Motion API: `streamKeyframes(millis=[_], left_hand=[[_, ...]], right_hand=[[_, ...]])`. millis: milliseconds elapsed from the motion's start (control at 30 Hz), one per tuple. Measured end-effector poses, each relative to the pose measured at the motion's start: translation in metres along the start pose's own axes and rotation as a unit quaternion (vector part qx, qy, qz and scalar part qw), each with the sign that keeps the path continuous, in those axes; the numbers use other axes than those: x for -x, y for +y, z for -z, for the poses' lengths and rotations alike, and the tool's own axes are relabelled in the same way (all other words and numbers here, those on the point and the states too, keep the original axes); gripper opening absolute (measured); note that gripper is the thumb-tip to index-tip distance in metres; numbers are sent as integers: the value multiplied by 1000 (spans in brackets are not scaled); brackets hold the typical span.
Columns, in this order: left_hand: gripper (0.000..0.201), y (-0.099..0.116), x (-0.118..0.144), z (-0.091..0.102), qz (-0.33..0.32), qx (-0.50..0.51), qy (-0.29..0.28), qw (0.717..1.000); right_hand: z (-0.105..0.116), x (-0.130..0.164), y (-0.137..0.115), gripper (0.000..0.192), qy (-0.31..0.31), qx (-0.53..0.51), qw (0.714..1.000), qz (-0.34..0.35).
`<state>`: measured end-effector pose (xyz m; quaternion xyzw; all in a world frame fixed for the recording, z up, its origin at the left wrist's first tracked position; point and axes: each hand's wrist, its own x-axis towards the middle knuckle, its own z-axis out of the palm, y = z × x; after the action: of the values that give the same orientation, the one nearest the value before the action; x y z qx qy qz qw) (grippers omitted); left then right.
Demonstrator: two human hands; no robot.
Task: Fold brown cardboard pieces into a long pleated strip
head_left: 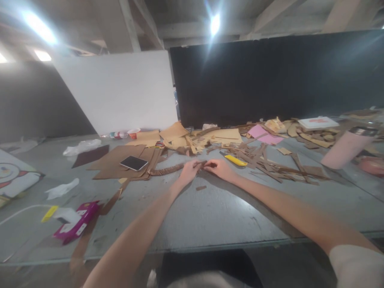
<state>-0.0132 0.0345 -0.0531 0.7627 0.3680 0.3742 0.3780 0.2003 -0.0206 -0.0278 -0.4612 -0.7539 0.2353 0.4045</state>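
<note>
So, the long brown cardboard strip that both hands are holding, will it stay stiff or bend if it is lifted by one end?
The cardboard strip would probably sag: it is long, narrow, and already curves on the table. It looks ribbed, so it likely flexes easily. It seems light, like the scraps nearby. The left hand and right hand pinch one end.

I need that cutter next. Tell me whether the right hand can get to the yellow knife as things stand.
Probably yes. The yellow knife lies uncovered just beyond the right hand, but that hand is pinching the cardboard strip.
</note>
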Motion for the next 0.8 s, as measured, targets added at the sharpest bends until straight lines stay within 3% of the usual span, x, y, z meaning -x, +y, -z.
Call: streamKeyframes(millis=[267, 433, 667, 800], left_hand=[[36, 6, 4, 2, -20, -6, -40, 999], [35, 15, 7, 4, -36, -1, -74, 997], [49, 20, 6, 4, -16, -34, -46, 998], [43, 22, 9, 3, -13, 1, -74, 997]], right_hand=[[-1, 0, 1, 28, 7, -32, 999, -13], [-3, 0, 6, 41, 3, -87, 996, -14], [0, 0, 3, 42, 9, -58, 998, -39], [1, 1, 2, 42, 7, -65, 997, -42]])
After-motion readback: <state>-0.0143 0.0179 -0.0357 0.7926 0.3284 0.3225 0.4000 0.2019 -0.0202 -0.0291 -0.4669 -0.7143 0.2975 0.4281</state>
